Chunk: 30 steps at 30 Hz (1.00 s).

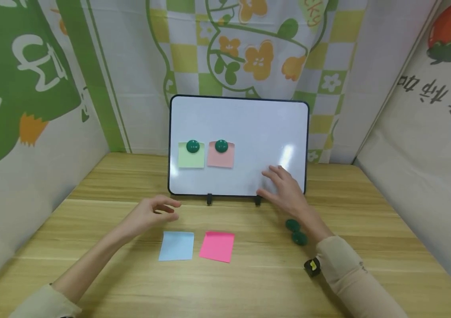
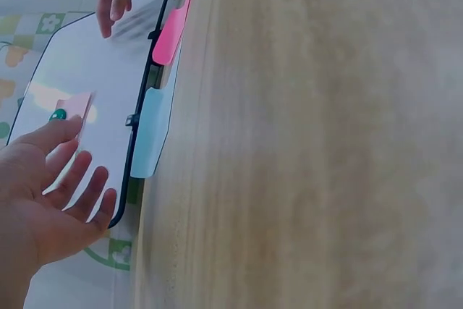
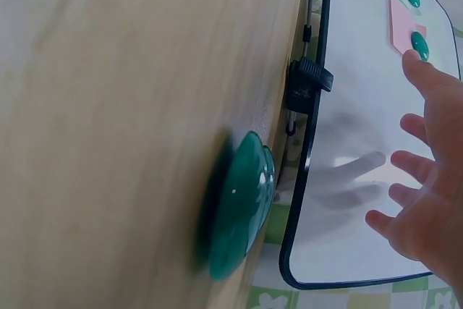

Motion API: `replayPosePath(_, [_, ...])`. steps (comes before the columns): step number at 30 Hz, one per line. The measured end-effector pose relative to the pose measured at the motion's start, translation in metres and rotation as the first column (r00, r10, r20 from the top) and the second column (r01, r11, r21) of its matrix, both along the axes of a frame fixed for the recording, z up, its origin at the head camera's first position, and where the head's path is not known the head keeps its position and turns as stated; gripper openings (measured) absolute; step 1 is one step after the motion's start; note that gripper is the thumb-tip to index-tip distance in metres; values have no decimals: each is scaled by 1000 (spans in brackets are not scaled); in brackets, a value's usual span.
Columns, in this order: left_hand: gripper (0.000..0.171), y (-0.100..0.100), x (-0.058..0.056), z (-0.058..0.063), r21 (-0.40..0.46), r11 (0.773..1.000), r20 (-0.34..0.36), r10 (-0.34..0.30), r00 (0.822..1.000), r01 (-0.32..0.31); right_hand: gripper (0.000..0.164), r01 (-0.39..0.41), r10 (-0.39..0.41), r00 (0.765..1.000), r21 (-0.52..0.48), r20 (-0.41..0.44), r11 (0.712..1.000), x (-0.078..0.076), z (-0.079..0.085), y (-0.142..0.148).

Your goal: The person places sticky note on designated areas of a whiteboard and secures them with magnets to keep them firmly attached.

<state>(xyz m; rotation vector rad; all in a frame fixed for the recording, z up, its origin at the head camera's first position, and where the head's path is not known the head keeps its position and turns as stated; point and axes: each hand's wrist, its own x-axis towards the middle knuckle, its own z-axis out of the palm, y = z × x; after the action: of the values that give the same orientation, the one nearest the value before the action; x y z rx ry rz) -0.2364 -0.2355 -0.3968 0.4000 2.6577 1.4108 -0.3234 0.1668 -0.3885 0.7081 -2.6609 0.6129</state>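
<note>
Near back edge of desk (image 1: 225, 291): whiteboard (image 1: 249, 132), long axis parallel.
Left hand (image 1: 146, 215): grip released.
Right hand (image 1: 288, 189): grip released.

Back cloth (image 1: 257, 62): "cky". R cloth (image 1: 434, 132): "柿柿如", upside-dn. L cloth (image 1: 22, 88): wht chars, illeg.

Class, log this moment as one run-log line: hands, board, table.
left hand: empty, above table; right hand: empty, before whiteboard; board: green note, pink note, each under a magnet; table: blue note, hot-pink note, two loose magnets
</note>
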Motion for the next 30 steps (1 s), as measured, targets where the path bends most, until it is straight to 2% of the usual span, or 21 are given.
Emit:
replayPosePath(5, [45, -2, 2, -2, 17, 999, -8, 28, 1000, -28, 64, 4, -4, 1000, -2, 14, 1000, 2, -1, 2])
replayPosePath(16, [40, -6, 1, -8, -41, 998, 15, -46, 999, 47, 63, 4, -4, 1000, -21, 28, 1000, 5, -2, 3])
replayPosePath(21, [45, -6, 0, -11, -45, 994, 40, -95, 995, 97, 63, 16, -15, 999, -16, 35, 1000, 5, -2, 4])
replayPosePath(30, [46, -8, 0, -14, -34, 994, 40, -100, 994, 101, 62, 14, -14, 999, -17, 39, 1000, 6, -1, 6])
